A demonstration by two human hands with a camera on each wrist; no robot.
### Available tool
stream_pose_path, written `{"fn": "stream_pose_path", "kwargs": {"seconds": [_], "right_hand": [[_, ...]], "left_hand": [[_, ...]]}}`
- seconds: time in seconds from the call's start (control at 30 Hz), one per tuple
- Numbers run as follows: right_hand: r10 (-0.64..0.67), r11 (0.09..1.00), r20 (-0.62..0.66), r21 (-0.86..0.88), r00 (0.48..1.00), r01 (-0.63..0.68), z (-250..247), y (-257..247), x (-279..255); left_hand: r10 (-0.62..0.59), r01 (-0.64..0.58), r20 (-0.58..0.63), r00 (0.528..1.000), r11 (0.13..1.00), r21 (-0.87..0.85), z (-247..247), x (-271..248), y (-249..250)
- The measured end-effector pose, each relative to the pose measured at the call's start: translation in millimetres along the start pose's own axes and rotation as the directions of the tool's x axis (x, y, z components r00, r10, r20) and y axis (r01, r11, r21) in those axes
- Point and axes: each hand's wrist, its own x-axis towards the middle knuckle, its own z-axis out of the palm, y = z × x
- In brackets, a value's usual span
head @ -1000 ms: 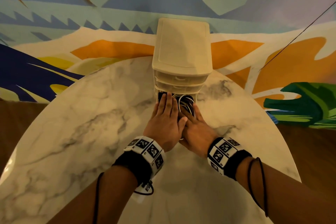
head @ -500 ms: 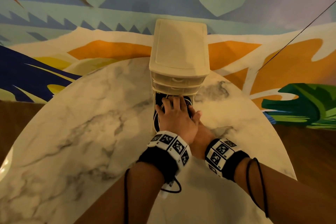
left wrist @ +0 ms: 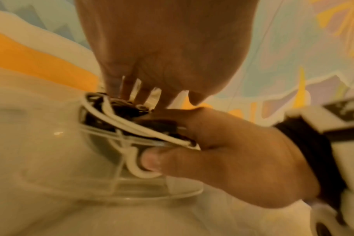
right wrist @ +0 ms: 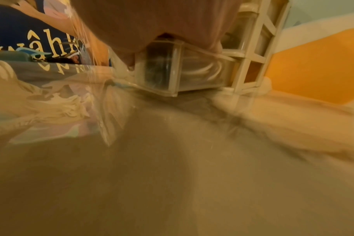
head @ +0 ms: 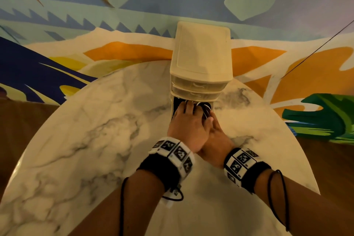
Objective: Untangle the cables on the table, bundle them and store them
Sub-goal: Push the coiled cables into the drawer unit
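A cream drawer unit (head: 201,53) stands at the far edge of the marble table (head: 95,140). Its bottom drawer (left wrist: 131,183) is pulled out and holds coiled black and white cables (head: 205,107). My left hand (head: 186,119) lies over the drawer, its straight fingers pressing down on the cables (left wrist: 131,126). My right hand (head: 216,136) sits partly under the left one. In the left wrist view the right hand (left wrist: 222,151) pinches the drawer's clear front, with the thumb on the handle loop and the fingers over the rim. The right wrist view shows the drawer's side (right wrist: 192,75).
The two upper drawers (head: 197,86) are closed. A painted wall stands right behind the unit. The round table's edge curves away on both sides, with brown floor (head: 325,159) beyond. A thin dark line (head: 316,50) runs across the wall at the right.
My left hand moved right from beside the right hand, crossing over it onto the cables in the drawer. The right hand stays at the drawer front.
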Motion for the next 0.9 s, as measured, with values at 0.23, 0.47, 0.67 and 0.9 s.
{"fn": "stream_pose_path", "kwargs": {"seconds": [0.23,0.47,0.67,0.9], "right_hand": [[-0.009,0.999,-0.016,0.053,1.000,0.010,6.3,-0.1,-1.0],[-0.017,1.000,-0.022,0.025,1.000,0.017,7.5,1.3,-2.2],[-0.062,0.998,-0.054,0.029,0.997,0.064,8.3,9.4,-3.2],[-0.065,0.998,0.026,-0.001,0.998,0.065,5.2,12.4,1.2]], "left_hand": [[-0.186,0.187,-0.052,0.981,0.982,0.025,4.2,-10.0,-15.4],[-0.227,0.228,-0.099,0.969,0.974,-0.003,-1.7,10.8,-15.2],[-0.010,0.027,-0.152,0.988,0.994,0.110,4.1,6.8,-28.6],[0.000,0.005,-0.113,0.994,0.999,0.042,20.0,-6.7,-26.3]]}}
